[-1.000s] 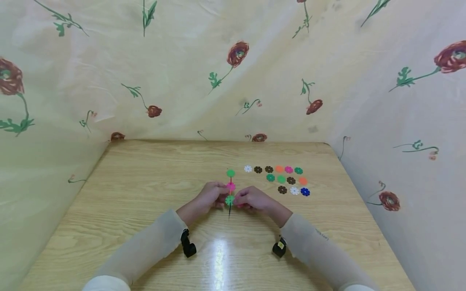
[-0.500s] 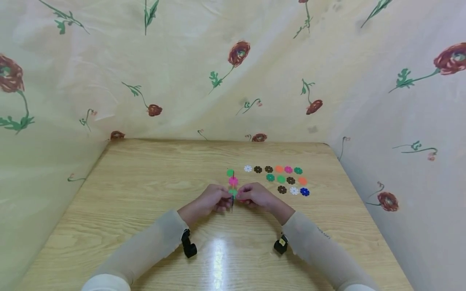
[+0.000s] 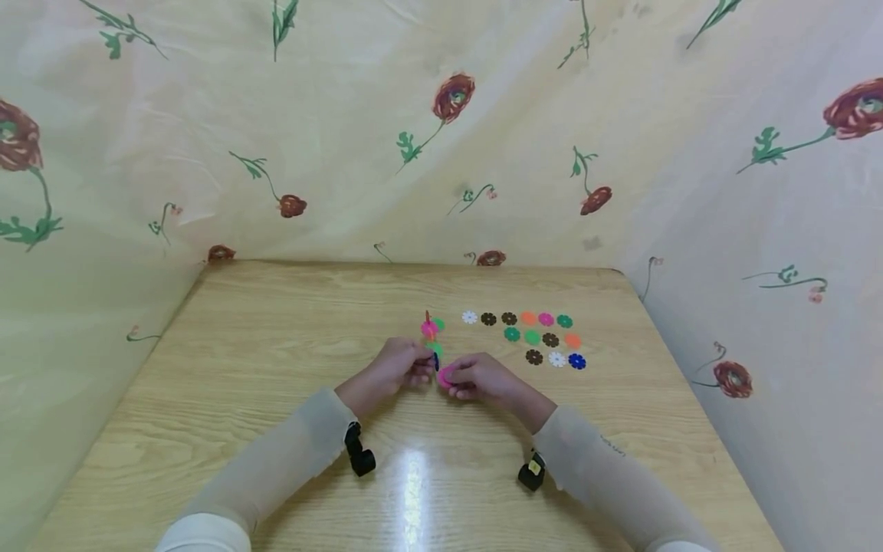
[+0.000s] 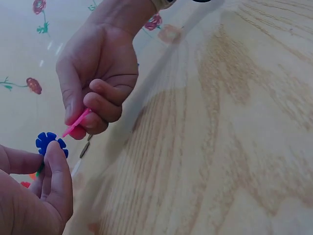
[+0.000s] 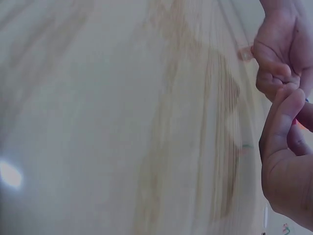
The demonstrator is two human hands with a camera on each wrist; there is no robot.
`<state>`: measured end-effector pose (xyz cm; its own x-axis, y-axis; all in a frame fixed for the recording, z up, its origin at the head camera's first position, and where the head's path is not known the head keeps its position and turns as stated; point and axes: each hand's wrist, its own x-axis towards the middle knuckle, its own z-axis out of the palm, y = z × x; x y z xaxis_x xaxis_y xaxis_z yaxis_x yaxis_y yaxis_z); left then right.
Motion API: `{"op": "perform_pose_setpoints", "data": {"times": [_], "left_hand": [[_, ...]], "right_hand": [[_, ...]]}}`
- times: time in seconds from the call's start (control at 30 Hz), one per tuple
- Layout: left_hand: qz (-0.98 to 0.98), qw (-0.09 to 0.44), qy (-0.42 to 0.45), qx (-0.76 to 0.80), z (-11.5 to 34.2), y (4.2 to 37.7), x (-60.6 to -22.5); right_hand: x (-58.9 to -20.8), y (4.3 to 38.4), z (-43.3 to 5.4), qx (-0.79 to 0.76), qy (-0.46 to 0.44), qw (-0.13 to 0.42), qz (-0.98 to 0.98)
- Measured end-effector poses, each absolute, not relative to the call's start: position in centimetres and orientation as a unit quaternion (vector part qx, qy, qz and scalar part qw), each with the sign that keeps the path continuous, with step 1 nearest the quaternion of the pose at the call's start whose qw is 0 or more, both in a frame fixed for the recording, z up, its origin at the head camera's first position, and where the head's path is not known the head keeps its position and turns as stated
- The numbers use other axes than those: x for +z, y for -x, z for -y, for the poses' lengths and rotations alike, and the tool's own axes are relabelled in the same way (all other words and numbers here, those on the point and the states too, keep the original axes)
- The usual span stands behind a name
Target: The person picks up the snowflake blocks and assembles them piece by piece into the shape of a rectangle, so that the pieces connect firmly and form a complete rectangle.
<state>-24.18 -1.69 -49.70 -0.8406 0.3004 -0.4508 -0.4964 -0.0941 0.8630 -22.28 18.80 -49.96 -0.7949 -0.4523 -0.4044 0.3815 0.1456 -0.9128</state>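
My left hand (image 3: 396, 362) pinches a joined chain of small notched plastic discs near its close end. The blue disc (image 4: 48, 143) of that chain shows at the left fingertips in the left wrist view. Beyond it in the head view come a green disc (image 3: 433, 349), a pink disc (image 3: 429, 328) and a red disc (image 3: 427, 316) seen edge-on. Between thumb and fingers my right hand (image 3: 479, 376) pinches a loose pink disc (image 4: 77, 122), close to the blue one. In the right wrist view the fingers hide most of the discs.
Loose notched discs lie in rows to the right on the wooden table (image 3: 290, 322), among them a white disc (image 3: 470, 317), a brown disc (image 3: 534, 357) and a blue one. A light green disc (image 3: 439, 324) lies behind the chain. Flowered cloth (image 3: 345, 153) hangs around the table.
The chain has turned, so its far end points left and the blue disc shows. The pink disc in my right hand has come into clearer view, a little toward the body.
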Motion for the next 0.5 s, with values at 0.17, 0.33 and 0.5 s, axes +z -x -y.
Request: {"op": "perform_pose_setpoints", "data": {"times": [0.17, 0.33, 0.5], "left_hand": [[-0.606, 0.272, 0.08, 0.743, 1.76, 24.44, -49.56], [-0.605, 0.265, 0.081, 0.746, 1.83, 24.5, -49.71], [-0.607, 0.257, 0.08, 0.748, 1.84, 24.41, -49.75]], "right_hand": [[-50.3, 22.25, -18.35, -0.669, 0.026, 0.332, -0.665], [-50.48, 22.32, -18.12, -0.675, 0.021, 0.326, -0.662], [-50.37, 22.14, -17.92, -0.679, 0.021, 0.313, -0.664]]}}
